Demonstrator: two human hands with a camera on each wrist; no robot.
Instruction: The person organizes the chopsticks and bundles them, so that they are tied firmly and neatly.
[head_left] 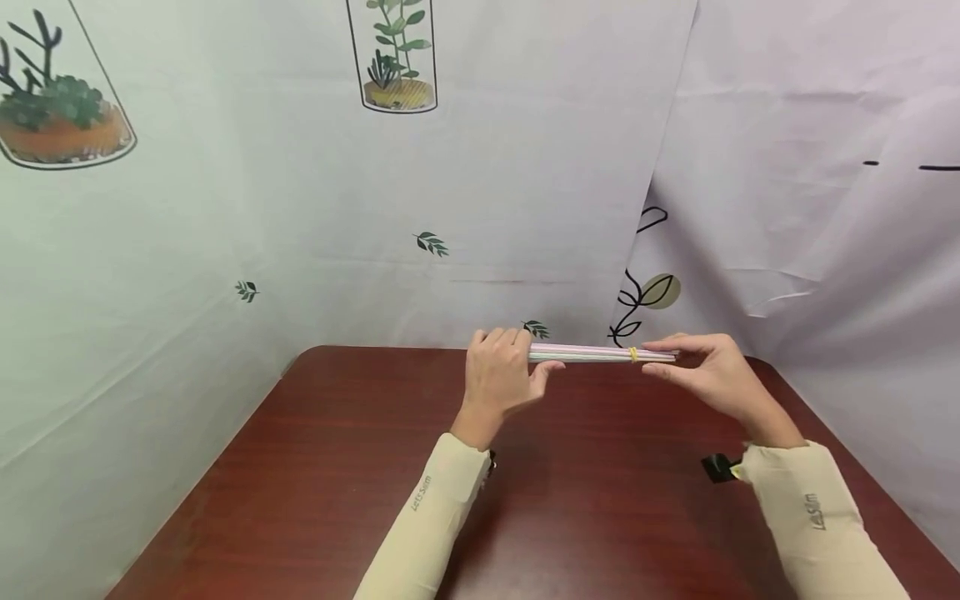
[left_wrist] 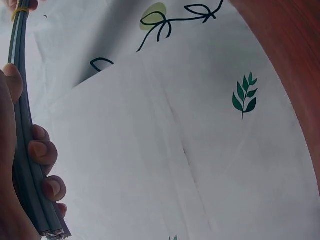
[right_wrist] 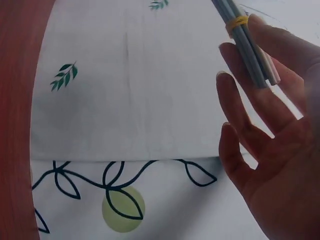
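Note:
A slim bundle of chopsticks [head_left: 581, 353], pink and pale grey, is held level above the far part of the table. My left hand [head_left: 501, 367] grips its thicker end, fingers wrapped round it and thumb lying along it, as the left wrist view also shows. A yellow rubber band [right_wrist: 237, 22] circles the bundle near its thinner end. There my right hand [head_left: 701, 367] pinches the bundle between thumb and forefinger, the thumb tip right at the band. Its other fingers [right_wrist: 235, 100] are spread and loosely bent, off the sticks.
Below the hands lies a dark red-brown wooden table [head_left: 300, 483] with rounded far corners. Pale cloth [head_left: 525, 183] printed with plants hangs behind and on both sides, close to the table edges. A small black object [head_left: 717, 468] sticks out by the right cuff.

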